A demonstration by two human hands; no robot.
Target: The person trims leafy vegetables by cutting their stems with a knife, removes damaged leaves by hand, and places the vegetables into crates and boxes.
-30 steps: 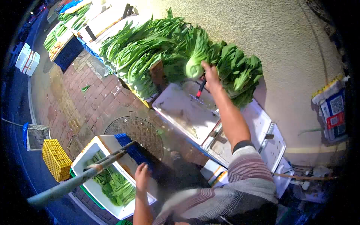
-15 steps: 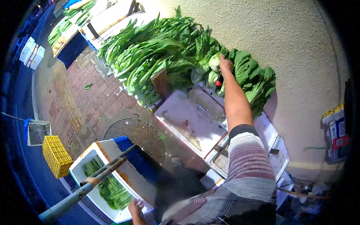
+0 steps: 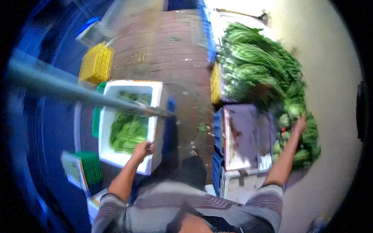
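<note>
My left hand (image 3: 143, 149), fingers curled, is at the right rim of a white foam box (image 3: 156, 105). I cannot make out anything in its grip. Long green leafy vegetables (image 3: 130, 132) lie in the box. My right hand (image 3: 300, 125) reaches into the leafy pile, closed and blurred, against a pale green round vegetable (image 3: 295, 108). A black piece with a red band (image 3: 283, 129) sticks out beside that hand; whether the hand holds it is unclear. Dense leafy greens (image 3: 260, 58) spread beyond, along the wall.
A bluish pole (image 3: 77, 87) crosses above the foam box from the left. A shallow tray (image 3: 248, 136) with dirt marks sits left of my right forearm. Yellow (image 3: 97, 62) and green crates (image 3: 91, 169) stand at the left. Brick paving (image 3: 171, 50) runs between both sides.
The view has swung round, bringing the foam box nearer the middle and the leafy pile to the right. My left hand is more curled; my right hand stays by the pale round vegetable.
</note>
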